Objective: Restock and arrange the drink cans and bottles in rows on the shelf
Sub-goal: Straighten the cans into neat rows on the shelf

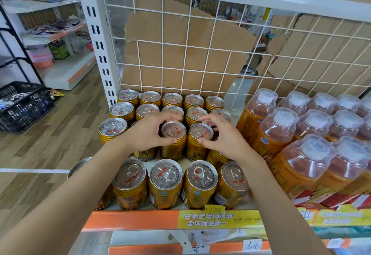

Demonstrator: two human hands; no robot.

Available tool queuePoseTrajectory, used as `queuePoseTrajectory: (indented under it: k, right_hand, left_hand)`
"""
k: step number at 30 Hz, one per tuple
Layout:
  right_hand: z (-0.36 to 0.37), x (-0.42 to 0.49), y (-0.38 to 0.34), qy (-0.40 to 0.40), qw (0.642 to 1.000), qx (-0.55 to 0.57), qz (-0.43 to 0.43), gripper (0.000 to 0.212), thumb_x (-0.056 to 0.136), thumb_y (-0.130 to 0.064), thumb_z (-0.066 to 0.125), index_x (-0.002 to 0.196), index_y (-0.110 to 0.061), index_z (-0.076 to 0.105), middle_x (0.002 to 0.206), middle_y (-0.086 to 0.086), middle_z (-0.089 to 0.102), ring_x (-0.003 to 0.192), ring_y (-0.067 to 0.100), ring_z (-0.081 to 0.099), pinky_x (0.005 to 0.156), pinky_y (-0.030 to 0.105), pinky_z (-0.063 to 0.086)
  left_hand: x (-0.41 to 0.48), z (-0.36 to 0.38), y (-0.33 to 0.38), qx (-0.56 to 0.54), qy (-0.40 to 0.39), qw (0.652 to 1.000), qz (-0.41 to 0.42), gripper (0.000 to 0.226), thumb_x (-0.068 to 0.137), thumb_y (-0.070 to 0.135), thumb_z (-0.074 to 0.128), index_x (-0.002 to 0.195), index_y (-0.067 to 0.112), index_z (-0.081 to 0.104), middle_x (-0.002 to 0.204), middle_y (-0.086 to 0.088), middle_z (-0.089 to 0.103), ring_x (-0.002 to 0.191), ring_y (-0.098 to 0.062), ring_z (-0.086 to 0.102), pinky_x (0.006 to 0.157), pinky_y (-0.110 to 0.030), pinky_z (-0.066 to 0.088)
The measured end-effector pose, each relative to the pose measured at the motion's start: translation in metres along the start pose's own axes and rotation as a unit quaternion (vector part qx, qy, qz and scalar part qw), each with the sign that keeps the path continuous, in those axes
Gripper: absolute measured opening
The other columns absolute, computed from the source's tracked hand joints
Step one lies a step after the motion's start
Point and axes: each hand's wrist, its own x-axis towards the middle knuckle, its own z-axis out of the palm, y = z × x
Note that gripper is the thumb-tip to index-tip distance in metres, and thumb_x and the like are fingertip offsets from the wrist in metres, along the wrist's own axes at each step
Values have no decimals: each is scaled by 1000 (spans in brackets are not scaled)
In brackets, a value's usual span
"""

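Left hand [147, 134] curled round a gold can [173, 133], right hand [224, 137] gripped the neighbouring can [201, 132], bottles [281, 132] stood alongside on shelf [130, 219].

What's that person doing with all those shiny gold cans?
A person is lining up drink cans on a shop shelf. The left hand grips the top of one gold can in the middle, and the right hand grips the neighbouring can right beside it. More cans stand in rows behind and in front, with bottles to the right.
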Motion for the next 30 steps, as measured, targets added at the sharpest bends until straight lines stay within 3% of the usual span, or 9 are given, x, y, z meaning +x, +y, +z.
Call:
queuePoseTrajectory:
  k: [4,8,14,17,20,23,30]
  right_hand:
    - [-1,0,0,-25,1000,12,-11,48,75,-22,72,116,-37,51,116,-10,56,109,3,50,97,29,42]
    - [1,1,-1,-11,1000,6,-6,52,72,-33,77,117,-35,51,118,-12,50,110,4,48,95,26,42]
    - [0,1,-3,0,1000,20,3,49,72,-30,78,113,-35,52,113,-8,56,106,5,51,94,29,44]
    - [0,1,-3,1,1000,20,7,49,71,-32,79,112,-35,52,114,-9,57,107,7,52,94,31,45]
    - [0,1,-4,7,1000,9,8,50,71,-33,79,113,-34,52,114,-9,56,107,7,52,93,32,46]
    - [0,1,-4,13,1000,1,10,50,70,-37,79,113,-33,53,110,-10,57,104,7,53,90,31,47]
    - [2,3,-8,27,998,-50,0,50,70,-43,77,112,-29,54,107,-7,58,97,8,54,85,32,48]
  left_hand:
    - [-1,-1,4,17,-15,1000,17,59,76,17,75,129,23,51,128,8,52,119,-7,42,102,-25,32]
    - [0,0,3,38,1,999,-8,64,71,35,79,128,22,53,130,5,48,123,-11,43,103,-37,37]
    - [0,1,-2,15,-4,1000,9,66,72,20,79,129,31,48,124,15,50,118,-8,47,97,-22,35]
    - [0,0,-4,0,-32,999,10,72,73,12,77,127,42,39,133,12,50,125,-9,44,106,-32,33]
    - [1,0,-4,1,-32,999,12,68,73,17,78,128,39,43,136,8,49,127,-9,42,108,-39,33]
    - [1,0,-5,16,-7,1000,6,65,68,33,81,126,31,52,130,9,50,123,-9,44,104,-37,36]
    - [2,0,-6,22,-4,1000,22,59,70,26,81,121,36,53,119,22,51,114,-2,46,94,-17,34]
